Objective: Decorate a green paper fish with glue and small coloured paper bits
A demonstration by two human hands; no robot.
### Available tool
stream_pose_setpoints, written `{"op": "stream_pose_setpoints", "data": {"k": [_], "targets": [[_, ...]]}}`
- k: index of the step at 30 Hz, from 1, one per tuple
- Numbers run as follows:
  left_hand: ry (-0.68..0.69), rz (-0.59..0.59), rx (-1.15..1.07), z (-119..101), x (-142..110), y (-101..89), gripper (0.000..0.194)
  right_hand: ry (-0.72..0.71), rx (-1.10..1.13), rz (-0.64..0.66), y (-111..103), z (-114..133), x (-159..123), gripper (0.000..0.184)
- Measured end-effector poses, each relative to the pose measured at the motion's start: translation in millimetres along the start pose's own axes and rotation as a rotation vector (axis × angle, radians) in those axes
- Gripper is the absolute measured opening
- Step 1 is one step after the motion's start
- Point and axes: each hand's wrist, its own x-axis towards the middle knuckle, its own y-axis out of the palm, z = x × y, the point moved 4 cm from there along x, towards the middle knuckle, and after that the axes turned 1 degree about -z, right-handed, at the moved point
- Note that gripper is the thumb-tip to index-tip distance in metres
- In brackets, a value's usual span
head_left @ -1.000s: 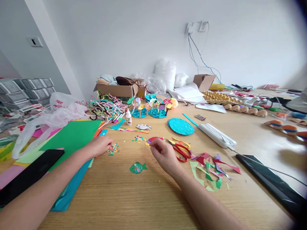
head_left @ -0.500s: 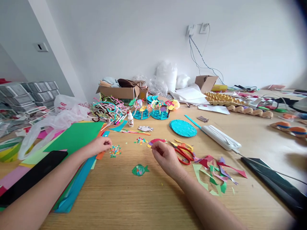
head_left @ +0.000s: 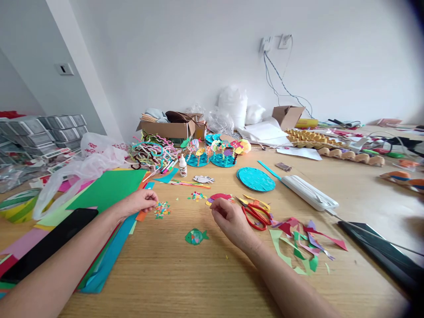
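My left hand (head_left: 144, 202) is closed in a pinch at the edge of a small pile of coloured paper bits (head_left: 162, 210); whatever its fingertips hold is too small to make out. Over the table to the right, my right hand (head_left: 230, 221) has thumb and fingers pinched together, and their contents are hidden. Between the hands lies a green paper fish (head_left: 196, 236) with coloured bits on its body. Just behind my right hand are a red paper piece (head_left: 221, 196) and red-handled scissors (head_left: 255, 215). A second heap of paper bits (head_left: 197, 196) sits farther back.
Coloured paper sheets (head_left: 109, 190) and a black phone (head_left: 49, 243) lie at left. Paper scraps (head_left: 304, 240) and a white power strip (head_left: 309, 192) are at right. Behind stand a glue bottle (head_left: 183, 166), a blue disc (head_left: 255, 179) and fish decorations on blue bases (head_left: 222, 160).
The whole view has shifted slightly, with things appearing a little farther right and lower. Both hands keep nearly the same place and pinched shape, and the green fish lies where it was.
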Motion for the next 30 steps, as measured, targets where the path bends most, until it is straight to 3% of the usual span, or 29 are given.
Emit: {"op": "stream_pose_setpoints", "data": {"k": [7,13,21,30], "targets": [[0.051,0.035,-0.044,-1,4,8.9,0.033,0.014,-0.051,0.053,-1,4,0,0.015],[0.115,0.054,-0.042,-18,1,23.5,0.023,0.077,-0.028,0.085,4,3,1,0.016],[0.224,0.033,-0.030,-44,-4,49.2,0.016,0.118,-0.064,0.265,21,37,16,0.018],[0.265,-0.082,-0.044,-43,-5,66.3,0.016,0.069,-0.206,0.209,50,38,32,0.014]]}}
